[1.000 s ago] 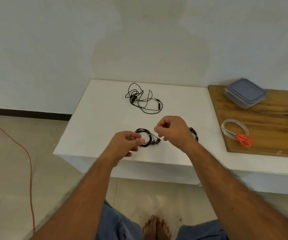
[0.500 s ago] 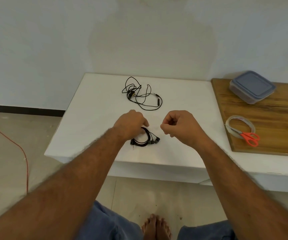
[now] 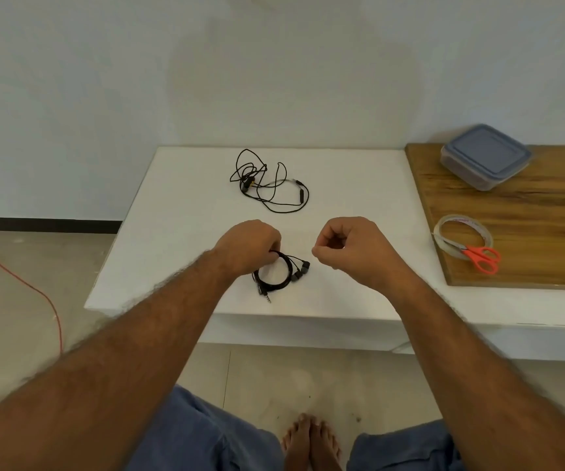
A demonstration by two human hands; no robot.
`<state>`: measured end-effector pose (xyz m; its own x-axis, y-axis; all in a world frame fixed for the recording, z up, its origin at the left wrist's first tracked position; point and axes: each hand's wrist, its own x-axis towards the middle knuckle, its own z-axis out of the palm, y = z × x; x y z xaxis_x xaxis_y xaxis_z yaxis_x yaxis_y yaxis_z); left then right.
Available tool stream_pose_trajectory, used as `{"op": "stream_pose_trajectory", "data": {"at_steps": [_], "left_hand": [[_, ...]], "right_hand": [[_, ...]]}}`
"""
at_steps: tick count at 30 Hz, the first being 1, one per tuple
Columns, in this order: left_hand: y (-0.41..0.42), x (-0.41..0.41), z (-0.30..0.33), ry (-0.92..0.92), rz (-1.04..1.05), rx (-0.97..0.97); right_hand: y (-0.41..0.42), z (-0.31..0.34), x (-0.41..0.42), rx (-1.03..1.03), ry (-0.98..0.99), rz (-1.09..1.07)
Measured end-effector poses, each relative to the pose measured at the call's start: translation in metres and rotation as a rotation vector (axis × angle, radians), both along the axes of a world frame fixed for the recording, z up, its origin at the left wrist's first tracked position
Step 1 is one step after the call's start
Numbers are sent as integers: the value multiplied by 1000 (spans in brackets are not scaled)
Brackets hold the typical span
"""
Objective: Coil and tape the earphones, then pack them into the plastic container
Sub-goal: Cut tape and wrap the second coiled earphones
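Observation:
A black pair of coiled earphones lies near the front edge of the white table, with its earbuds to the right and its plug towards me. My left hand grips the coil at its upper left edge with curled fingers. My right hand hovers just right of the coil with fingertips curled against the thumb, and nothing shows between them. A second, loose tangle of earphones lies further back. The closed plastic container with a blue-grey lid stands at the back right.
A wooden board covers the table's right part and carries the container, a roll of clear tape and orange-handled scissors. A red cable runs over the floor at the left. My bare feet are below the table edge.
My left hand turned over onto the coil and now grips its upper left edge on the table. My right hand drew away to the right and stays curled.

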<state>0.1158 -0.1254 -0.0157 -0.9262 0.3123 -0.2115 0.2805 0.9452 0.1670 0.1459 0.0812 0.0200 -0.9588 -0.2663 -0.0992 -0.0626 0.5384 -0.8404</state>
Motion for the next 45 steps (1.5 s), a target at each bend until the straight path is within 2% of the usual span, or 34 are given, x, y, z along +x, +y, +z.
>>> {"op": "stream_pose_trajectory", "data": {"at_steps": [4, 8, 13, 21, 27, 30, 34, 45], "left_hand": [[3, 7, 8, -46, 102, 128], [6, 14, 21, -111, 232, 336], [14, 25, 39, -106, 300, 489], [34, 36, 84, -119, 309, 592], [48, 50, 136, -127, 274, 608], [57, 62, 165, -135, 282, 614], [70, 82, 204, -186, 307, 715], [95, 149, 300, -336, 294, 956]], "right_hand": [[0, 9, 4, 81, 49, 44], [0, 16, 9, 165, 87, 106], [0, 25, 15, 233, 158, 117], [9, 50, 24, 352, 369, 156], [22, 74, 36, 363, 507, 142], [27, 91, 46, 372, 615, 137], [35, 113, 65, 361, 885, 123], [56, 186, 115, 271, 1393, -82]]}}
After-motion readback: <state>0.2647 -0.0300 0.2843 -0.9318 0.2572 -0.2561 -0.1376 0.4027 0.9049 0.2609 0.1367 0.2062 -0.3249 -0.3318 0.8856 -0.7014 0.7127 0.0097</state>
